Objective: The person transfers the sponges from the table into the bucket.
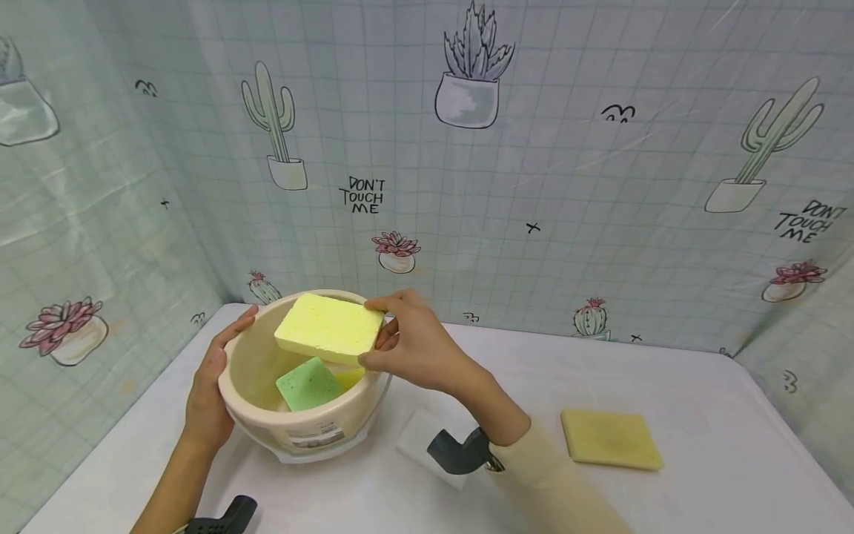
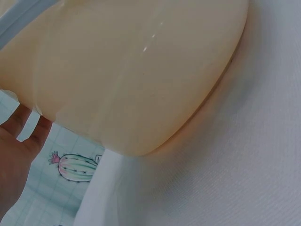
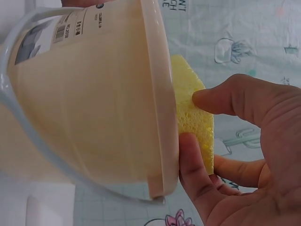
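A pale yellow sponge [image 1: 330,326] is pinched at its right end by my right hand [image 1: 416,341], thumb on one edge and fingers on the other. It is over the mouth of a cream bucket [image 1: 247,378]. Inside the bucket lie a green sponge [image 1: 309,384] and, partly hidden, a yellow piece [image 1: 350,377]. Against the bucket's left side rests my left hand [image 1: 210,397], its fingers extended along the outside near the rim. The left wrist view has two fingers touching the bucket wall [image 2: 131,70]. From the right wrist view, the pinched sponge [image 3: 195,117] sits just beyond the rim.
A darker yellow sponge [image 1: 610,439] lies flat on the white table [image 1: 720,445] at the right. Beside the bucket is a white flat block [image 1: 427,441], partly behind the right wrist device. The bucket's grey handle [image 3: 44,146] hangs down. A cactus-patterned curtain [image 1: 534,185] stands behind.
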Motion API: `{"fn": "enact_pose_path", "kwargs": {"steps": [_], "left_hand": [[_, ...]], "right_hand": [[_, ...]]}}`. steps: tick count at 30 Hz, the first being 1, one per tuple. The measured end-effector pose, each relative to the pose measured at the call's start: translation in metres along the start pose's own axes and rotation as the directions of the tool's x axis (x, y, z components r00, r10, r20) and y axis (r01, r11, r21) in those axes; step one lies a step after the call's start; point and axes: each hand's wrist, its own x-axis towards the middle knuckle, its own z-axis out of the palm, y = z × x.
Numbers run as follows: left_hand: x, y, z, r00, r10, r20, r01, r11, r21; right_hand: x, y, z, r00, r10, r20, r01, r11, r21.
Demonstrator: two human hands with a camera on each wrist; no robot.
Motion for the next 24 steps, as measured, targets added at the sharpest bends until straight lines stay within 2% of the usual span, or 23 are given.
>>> {"fn": "enact_pose_path", "kwargs": {"steps": [8, 15, 24], "left_hand": [[0.0, 0.002, 0.0, 1.0, 0.01, 0.028, -0.011, 1.0, 0.011], [-0.001, 0.002, -0.001, 0.999, -0.031, 0.014, 0.029, 0.997, 0.074], [0.0, 0.002, -0.002, 0.999, -0.033, 0.004, 0.033, 0.996, 0.085]], "right_hand": [[0.012, -0.012, 0.018, 0.999, -0.024, 0.028, 0.027, 0.994, -0.103], [0.018, -0.017, 0.031, 0.999, -0.016, 0.049, 0.025, 0.981, -0.191], [0.023, -0.023, 0.042, 1.0, 0.015, 0.02, -0.01, 0.968, -0.252]]}}
